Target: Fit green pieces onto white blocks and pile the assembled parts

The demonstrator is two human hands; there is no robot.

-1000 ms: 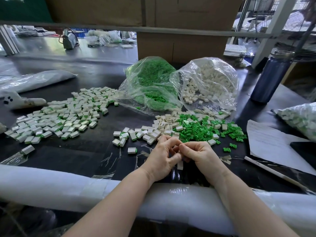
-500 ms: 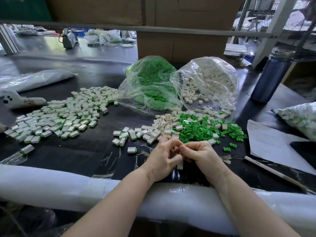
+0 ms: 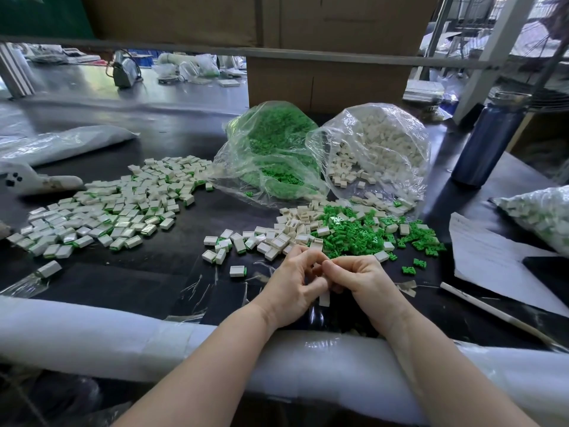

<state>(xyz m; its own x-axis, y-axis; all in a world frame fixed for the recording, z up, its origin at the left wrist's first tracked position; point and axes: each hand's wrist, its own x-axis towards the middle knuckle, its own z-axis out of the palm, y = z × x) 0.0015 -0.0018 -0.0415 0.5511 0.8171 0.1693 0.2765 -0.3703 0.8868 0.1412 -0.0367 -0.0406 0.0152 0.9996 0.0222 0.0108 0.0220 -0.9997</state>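
My left hand [image 3: 291, 286] and my right hand [image 3: 363, 283] meet fingertip to fingertip near the table's front edge, both curled around a small white block [image 3: 324, 298] whose lower end shows between them. Whether a green piece is in the fingers is hidden. Just beyond the hands lies a heap of loose green pieces [image 3: 360, 234] beside loose white blocks [image 3: 289, 232]. A wide pile of assembled white-and-green parts [image 3: 107, 208] spreads over the table's left side.
Two open plastic bags stand behind, one of green pieces [image 3: 271, 152], one of white blocks [image 3: 378, 149]. A blue bottle [image 3: 489, 140] and another bag of parts [image 3: 542, 214] are on the right, with paper [image 3: 492, 257] and a thin white stick [image 3: 492, 312]. A white padded roll [image 3: 92, 334] lines the front edge.
Both hands stay in the same place; the fingers shift slightly around the white block. Nothing else has moved.
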